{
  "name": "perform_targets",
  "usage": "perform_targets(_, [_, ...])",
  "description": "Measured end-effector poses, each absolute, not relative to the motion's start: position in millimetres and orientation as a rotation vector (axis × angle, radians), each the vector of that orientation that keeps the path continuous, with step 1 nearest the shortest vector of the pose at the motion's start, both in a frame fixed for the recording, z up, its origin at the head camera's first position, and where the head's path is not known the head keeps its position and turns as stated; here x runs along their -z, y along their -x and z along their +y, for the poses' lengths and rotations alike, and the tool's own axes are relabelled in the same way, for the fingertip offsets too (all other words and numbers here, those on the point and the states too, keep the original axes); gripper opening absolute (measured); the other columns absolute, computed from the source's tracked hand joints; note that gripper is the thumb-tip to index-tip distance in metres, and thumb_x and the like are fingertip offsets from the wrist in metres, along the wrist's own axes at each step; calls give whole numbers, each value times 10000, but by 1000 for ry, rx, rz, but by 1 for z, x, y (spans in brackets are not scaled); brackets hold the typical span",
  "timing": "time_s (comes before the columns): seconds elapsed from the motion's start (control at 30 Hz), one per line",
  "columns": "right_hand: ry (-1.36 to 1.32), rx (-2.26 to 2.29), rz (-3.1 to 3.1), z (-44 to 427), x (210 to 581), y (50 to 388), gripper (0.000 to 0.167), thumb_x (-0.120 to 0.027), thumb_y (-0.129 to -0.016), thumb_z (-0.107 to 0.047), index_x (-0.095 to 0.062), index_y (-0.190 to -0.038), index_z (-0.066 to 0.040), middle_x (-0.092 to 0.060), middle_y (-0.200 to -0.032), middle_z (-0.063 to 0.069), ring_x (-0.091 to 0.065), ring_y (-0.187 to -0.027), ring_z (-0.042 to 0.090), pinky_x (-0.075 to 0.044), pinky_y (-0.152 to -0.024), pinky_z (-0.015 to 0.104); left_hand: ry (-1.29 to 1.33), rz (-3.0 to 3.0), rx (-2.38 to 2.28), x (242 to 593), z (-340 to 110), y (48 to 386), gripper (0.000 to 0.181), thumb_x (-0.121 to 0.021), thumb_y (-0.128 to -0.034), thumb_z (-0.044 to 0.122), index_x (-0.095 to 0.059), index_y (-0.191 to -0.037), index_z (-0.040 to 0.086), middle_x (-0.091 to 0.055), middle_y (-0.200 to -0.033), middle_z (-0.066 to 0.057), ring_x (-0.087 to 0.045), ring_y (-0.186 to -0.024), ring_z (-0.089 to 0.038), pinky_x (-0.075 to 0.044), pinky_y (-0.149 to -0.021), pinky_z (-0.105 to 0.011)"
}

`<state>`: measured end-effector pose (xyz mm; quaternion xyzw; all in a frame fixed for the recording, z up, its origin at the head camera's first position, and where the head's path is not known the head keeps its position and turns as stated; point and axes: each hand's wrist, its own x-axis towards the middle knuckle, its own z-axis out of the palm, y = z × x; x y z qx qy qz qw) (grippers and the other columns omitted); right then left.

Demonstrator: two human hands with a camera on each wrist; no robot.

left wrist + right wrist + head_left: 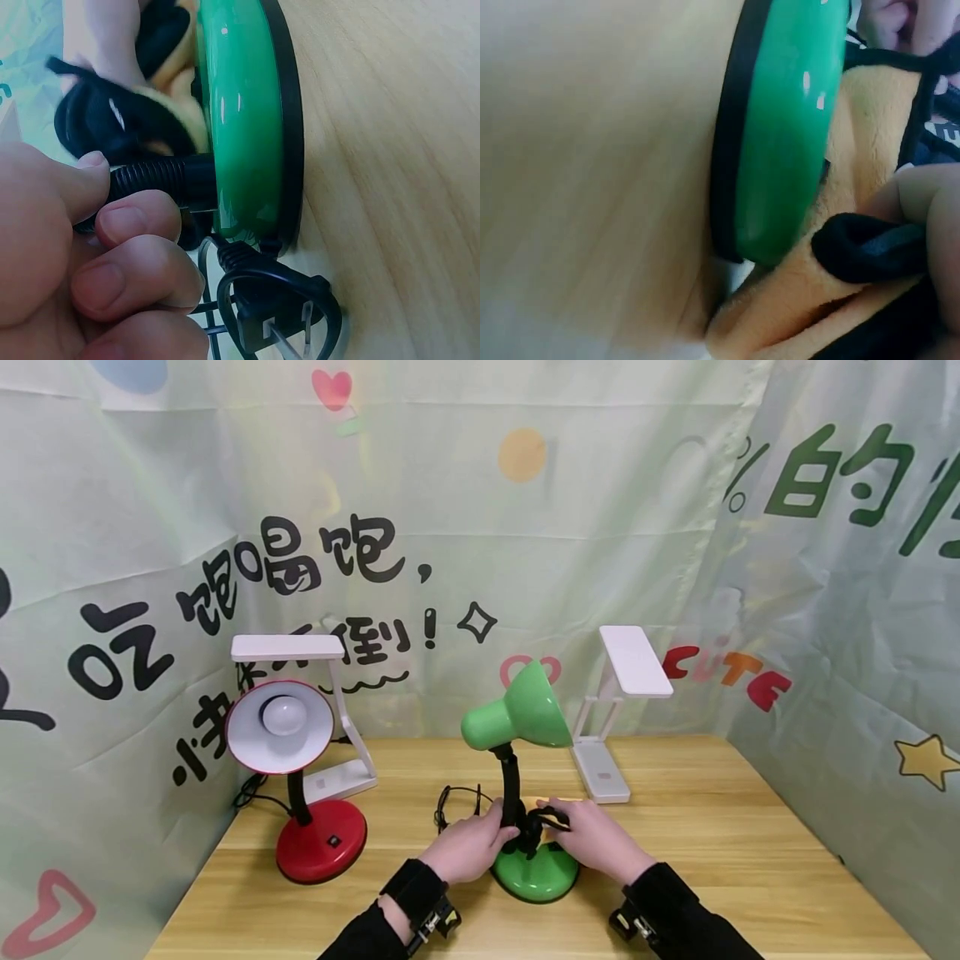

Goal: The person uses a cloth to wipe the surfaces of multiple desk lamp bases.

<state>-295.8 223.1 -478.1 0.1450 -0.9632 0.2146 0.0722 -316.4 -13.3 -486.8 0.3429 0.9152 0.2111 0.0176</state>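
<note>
A green desk lamp [531,706] stands upright on its round green base [536,875], which also fills the middle of the left wrist view [251,112]. My left hand [467,845] grips the lamp's black ribbed neck [154,180] just above the base, thumb on one side and fingers curled on the other. On the other side my right hand [596,839] pinches a black-edged orange cloth [870,127] that lies against the base and behind the neck. A dark fold of it [870,247] sits at the fingertips.
At the left stands a red lamp [321,842] with a white folding lamp [341,779] behind it. Another white lamp [603,772] is at the back right. The green lamp's black cord and plug [274,300] lie beside its base. Printed fabric [600,568] hangs behind the wooden table [712,860].
</note>
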Motion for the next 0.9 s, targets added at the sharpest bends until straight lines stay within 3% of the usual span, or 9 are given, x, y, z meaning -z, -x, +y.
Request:
perform_targets(0.17, [-414, -647, -2862, 215, 482, 305, 377, -764, -895, -152, -695, -1261, -97, -762, -1088, 98, -708, -891, 193, -561, -779, 395, -1097, 2837, -698, 492, -12, 319, 564, -371, -1094, 458, -373, -1502, 68, -679, -831, 13, -606, -640, -31, -440, -563, -255])
perform_targets(0.3, [-549, -638, -2858, 213, 482, 305, 380, -749, -899, -132, -687, -1274, -126, -744, -1186, 70, -711, -1073, 288, -555, -908, 471, -1100, 2841, -706, 494, -12, 320, 512, -395, -1098, 417, -357, -1511, 116, -714, -877, -12, -641, -667, -55, -448, -571, -266])
perform_targets(0.4, [-674, -638, -2880, 215, 479, 304, 426, -724, -916, -130, -660, -1337, -130, -708, -1293, 54, -627, -1252, 353, -501, -1012, 518, -1107, 2852, -701, 493, -12, 320, 471, -406, -1098, 399, -376, -1486, 133, -727, -901, -14, -668, -695, -69, -453, -575, -266])
perform_targets(0.6, [-870, -654, -2920, 229, 473, 295, 449, -669, -898, -71, -675, -1334, -176, -604, -1450, 47, -531, -1367, 364, -472, -1046, 537, -1088, 2837, -696, 489, -13, 317, 461, -420, -1093, 404, -415, -1442, 102, -669, -809, 34, -629, -644, -51, -452, -564, -268])
perform_targets(0.8, [-822, -713, -3007, 244, 462, 277, 475, -664, -903, -29, -641, -1371, -108, -605, -1426, 156, -559, -1332, 386, -479, -1025, 541, -1054, 2862, -624, 491, -12, 317, 629, -388, -1096, 437, -332, -1546, 2, -645, -743, 34, -713, -759, -127, -546, -682, -308])
perform_targets(0.9, [-807, -649, -3036, 245, 456, 266, 478, -697, -906, -73, -631, -1379, -94, -607, -1395, 224, -626, -1241, 395, -493, -998, 555, -1053, 2851, -628, 492, -13, 318, 656, -352, -1098, 459, -313, -1554, -10, -594, -680, 48, -698, -708, -123, -542, -670, -306])
